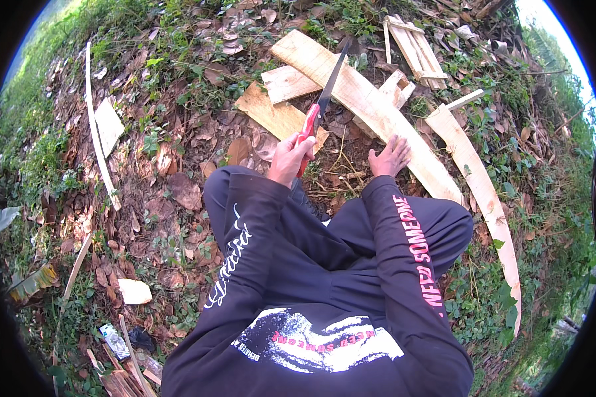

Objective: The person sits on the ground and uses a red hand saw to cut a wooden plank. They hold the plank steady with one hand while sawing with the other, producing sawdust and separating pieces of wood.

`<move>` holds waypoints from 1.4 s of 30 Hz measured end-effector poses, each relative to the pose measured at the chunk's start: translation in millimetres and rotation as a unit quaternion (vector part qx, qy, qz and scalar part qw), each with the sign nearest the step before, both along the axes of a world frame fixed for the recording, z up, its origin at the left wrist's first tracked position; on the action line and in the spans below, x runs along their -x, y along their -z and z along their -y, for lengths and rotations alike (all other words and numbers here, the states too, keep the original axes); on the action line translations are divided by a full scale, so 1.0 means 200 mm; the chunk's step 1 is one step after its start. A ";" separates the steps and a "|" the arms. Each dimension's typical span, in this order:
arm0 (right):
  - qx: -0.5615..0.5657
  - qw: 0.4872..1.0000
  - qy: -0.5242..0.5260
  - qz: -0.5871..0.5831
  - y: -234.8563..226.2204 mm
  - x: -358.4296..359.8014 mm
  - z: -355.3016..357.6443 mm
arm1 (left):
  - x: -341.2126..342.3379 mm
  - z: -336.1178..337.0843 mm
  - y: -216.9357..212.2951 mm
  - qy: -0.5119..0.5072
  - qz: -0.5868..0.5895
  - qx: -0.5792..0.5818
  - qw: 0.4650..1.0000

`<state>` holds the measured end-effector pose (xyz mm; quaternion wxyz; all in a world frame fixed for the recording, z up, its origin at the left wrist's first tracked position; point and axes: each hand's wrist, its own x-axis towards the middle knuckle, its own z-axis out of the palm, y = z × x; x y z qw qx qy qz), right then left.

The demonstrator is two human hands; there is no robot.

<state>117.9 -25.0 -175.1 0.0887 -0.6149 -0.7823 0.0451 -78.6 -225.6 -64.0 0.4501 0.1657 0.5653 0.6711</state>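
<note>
My left hand (289,159) is closed around the red handle of a hand saw (325,94). The saw's dark blade slants up and away to the right, lying across a long pale plank (371,99). My right hand (390,157) rests with spread fingers on the near edge of that plank, holding nothing in its grasp. Below the plank's far part lie a short light board (290,83) and a yellowish flat piece of wood (271,114). Another cut piece of wood (396,88) shows behind the plank's middle.
A long curved-looking board (482,188) with a rough edge lies to the right. Slatted wood (417,53) sits at the far right. At left are a thin strip (96,119), a pale offcut (108,126) and a whitish piece (134,291). Scrap sticks (129,360) lie lower left.
</note>
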 end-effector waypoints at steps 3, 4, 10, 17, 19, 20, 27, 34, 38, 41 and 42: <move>-0.004 1.000 -0.001 -0.001 0.00 0.01 0.00 | 0.00 0.00 -0.01 0.004 0.013 -0.013 1.000; -0.006 1.000 -0.002 -0.001 0.00 0.01 0.00 | 0.00 0.00 -0.02 0.005 0.022 -0.026 0.999; -0.011 1.000 0.001 0.004 0.00 0.00 0.00 | -0.07 0.00 -0.18 0.021 0.010 -0.162 0.986; 0.000 1.000 -0.001 0.008 -0.01 0.02 0.00 | -0.10 -0.01 -0.11 0.012 -0.111 -0.124 0.986; 0.011 1.000 0.005 0.015 -0.02 0.02 0.00 | -0.09 0.00 -0.11 0.009 -0.195 -0.065 0.979; 0.005 1.000 0.007 0.019 -0.02 0.03 0.00 | -0.09 0.00 -0.11 -0.018 -0.189 -0.070 0.979; -0.079 0.996 0.030 0.037 -0.01 0.00 -0.07 | -0.11 0.02 -0.13 -0.119 -0.112 -0.132 0.978; -0.039 0.999 0.018 0.029 -0.08 0.03 -0.06 | -0.07 0.08 -0.18 -0.151 -0.185 -0.170 0.956; -0.077 0.997 0.002 0.016 -0.12 -0.01 -0.07 | -0.09 0.14 -0.25 -0.154 -0.184 -0.185 0.953; -0.095 0.995 -0.018 -0.019 -0.17 -0.05 -0.10 | -0.08 0.22 -0.27 -0.179 -0.189 -0.208 0.943; -0.100 0.994 -0.017 -0.032 -0.19 -0.06 -0.14 | -0.07 0.24 -0.26 -0.179 -0.198 -0.219 0.938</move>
